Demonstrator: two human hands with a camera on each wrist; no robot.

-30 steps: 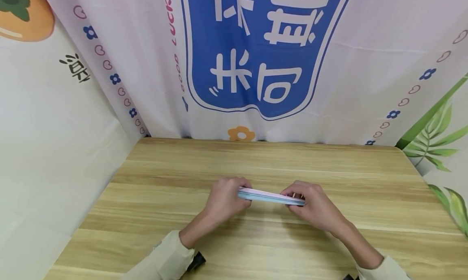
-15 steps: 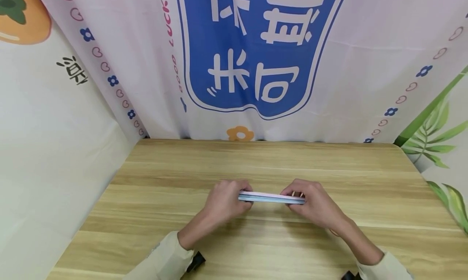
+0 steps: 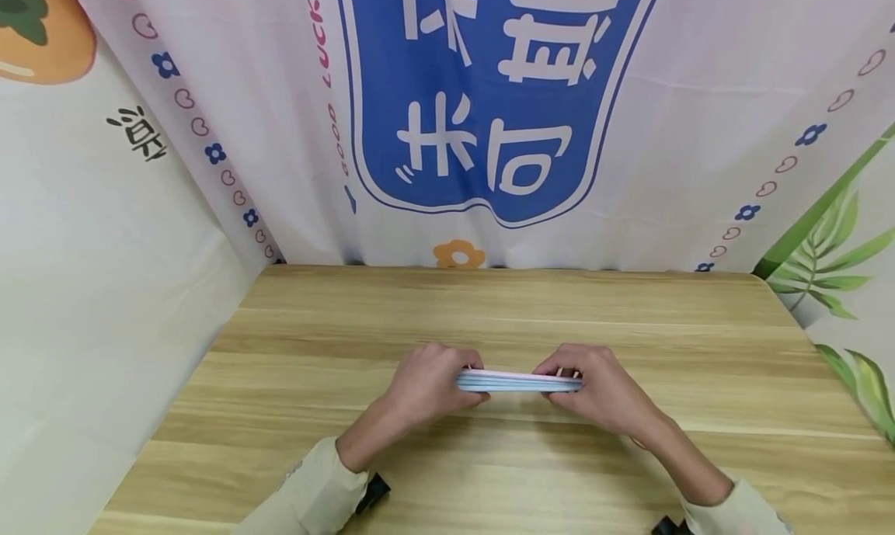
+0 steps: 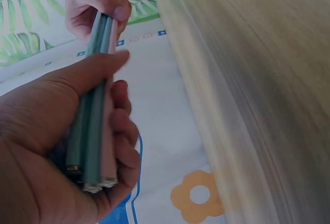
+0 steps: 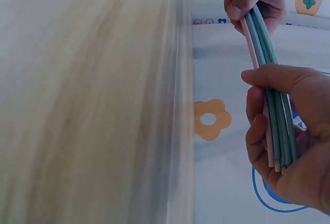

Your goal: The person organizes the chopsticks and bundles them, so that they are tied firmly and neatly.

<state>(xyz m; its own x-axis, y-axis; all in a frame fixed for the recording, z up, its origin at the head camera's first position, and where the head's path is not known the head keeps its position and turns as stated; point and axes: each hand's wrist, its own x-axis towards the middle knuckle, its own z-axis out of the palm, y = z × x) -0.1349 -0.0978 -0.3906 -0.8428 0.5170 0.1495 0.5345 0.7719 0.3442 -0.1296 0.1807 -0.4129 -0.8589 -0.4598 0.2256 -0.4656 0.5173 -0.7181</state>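
A bundle of slim, pencil-like sticks [image 3: 513,382] in pink, pale blue and green lies crosswise between the two hands, held over the table. My left hand [image 3: 432,381] grips its left end, thumb on the near side and fingers curled around the far side. The right hand [image 3: 600,387] holds the other end in the same way. In the left wrist view, the stick ends [image 4: 95,185] sit roughly level inside the left palm. Seen from the right wrist, the sticks [image 5: 278,126] run side by side, pink at one edge and green at the other.
A wood-grain table [image 3: 336,310] spreads beneath both hands. Behind it hangs a printed cloth [image 3: 699,147] with a blue panel, and a pale cloth [image 3: 84,286] borders the left side. Dark straps [image 3: 373,492] sit at the cuffs.
The bundle has turned from a slight slant to nearly level. Its sticks now show as several separate layers at the left end. Both hands keep their hold and have barely moved.
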